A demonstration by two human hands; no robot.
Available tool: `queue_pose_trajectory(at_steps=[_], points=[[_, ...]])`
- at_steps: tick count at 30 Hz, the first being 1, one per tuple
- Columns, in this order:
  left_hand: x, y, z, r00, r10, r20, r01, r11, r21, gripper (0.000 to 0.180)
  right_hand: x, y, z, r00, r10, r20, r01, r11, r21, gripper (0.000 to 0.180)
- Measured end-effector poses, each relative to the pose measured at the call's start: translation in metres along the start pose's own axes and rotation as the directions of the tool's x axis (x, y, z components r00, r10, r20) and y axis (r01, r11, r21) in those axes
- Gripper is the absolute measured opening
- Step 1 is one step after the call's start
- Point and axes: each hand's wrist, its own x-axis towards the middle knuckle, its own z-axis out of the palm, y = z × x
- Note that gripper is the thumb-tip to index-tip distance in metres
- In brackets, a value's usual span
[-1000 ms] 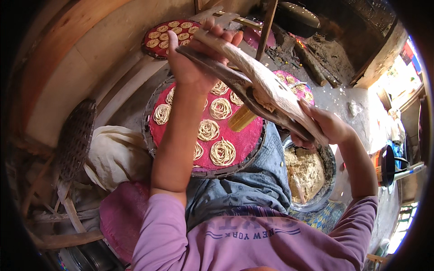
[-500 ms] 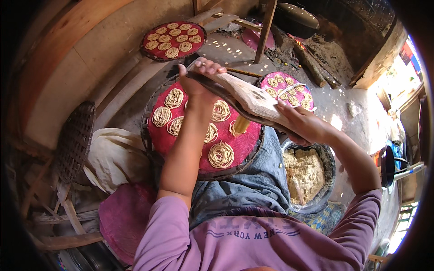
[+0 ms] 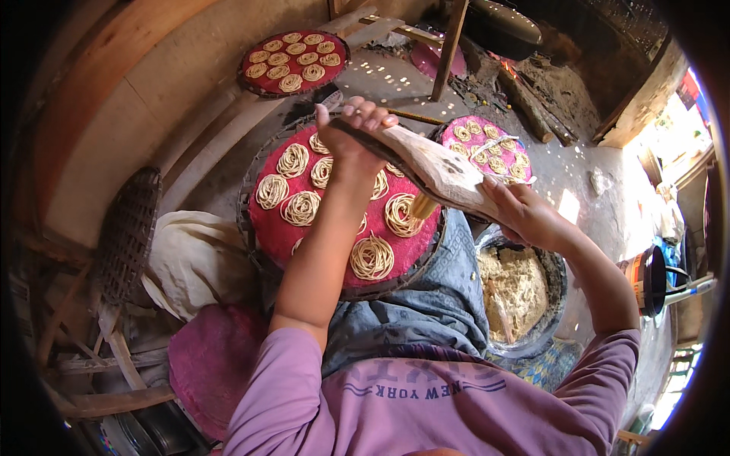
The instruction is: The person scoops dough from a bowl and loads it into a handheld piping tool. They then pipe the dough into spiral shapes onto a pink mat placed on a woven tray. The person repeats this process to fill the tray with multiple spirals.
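Note:
A long wooden hand press point(image 3: 445, 176) spans between my two hands, tilted down to the right. My left hand point(image 3: 357, 128) is closed around its far left end, and my right hand point(image 3: 528, 216) grips the near right end. From its underside a yellowish metal cylinder point(image 3: 424, 207) points down, close above a coil of noodle strands point(image 3: 402, 215); whether strands link them I cannot make out. This coil lies on a round woven tray lined with red-pink cloth point(image 3: 266, 239). Several pale noodle coils point(image 3: 372, 257) share that tray, some hidden by my left forearm.
A basin of crumbly dough point(image 3: 513, 292) stands right of my lap. Two more trays with coils, one red point(image 3: 262, 78) and one pink point(image 3: 487, 161), lie farther back. Burning logs point(image 3: 525, 102) and a dark pot point(image 3: 506, 30) are at back right. A wooden post point(image 3: 449, 49) stands near them.
The press and both hands have shifted slightly right, and the cylinder is now at the right of the coil below it. That coil shows more plainly and looks fuller.

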Motion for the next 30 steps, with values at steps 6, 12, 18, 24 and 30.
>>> queue_pose_trajectory(at_steps=[6, 12, 18, 24, 30], points=[[0.008, -0.008, -0.003, 0.994, -0.057, -0.094, 0.086, 0.936, 0.342, 0.075, 0.01, 0.024, 0.003, 0.997, 0.02, -0.069, -0.012, 0.994, 0.112, 0.06], [-0.051, -0.016, 0.004, 0.851, -0.268, -0.452, 0.428, -0.144, 0.892, 0.054, 0.008, 0.052, 0.01, 0.983, -0.178, -0.052, 0.185, 0.942, 0.28, 0.053], [-0.052, -0.017, -0.021, 0.69, -0.474, -0.547, 0.533, -0.179, 0.827, 0.074, 0.01, 0.059, 0.015, 0.976, -0.212, -0.05, 0.218, 0.947, 0.234, 0.05], [-0.05, -0.021, -0.024, 0.693, -0.4, -0.599, 0.58, -0.184, 0.794, 0.058, 0.011, 0.062, 0.013, 0.97, -0.225, -0.089, 0.24, 0.939, 0.247, 0.048], [-0.059, -0.014, -0.031, 0.872, -0.227, -0.434, 0.256, -0.543, 0.799, 0.065, 0.019, 0.077, 0.014, 0.973, -0.184, -0.143, 0.221, 0.92, 0.322, 0.048]])
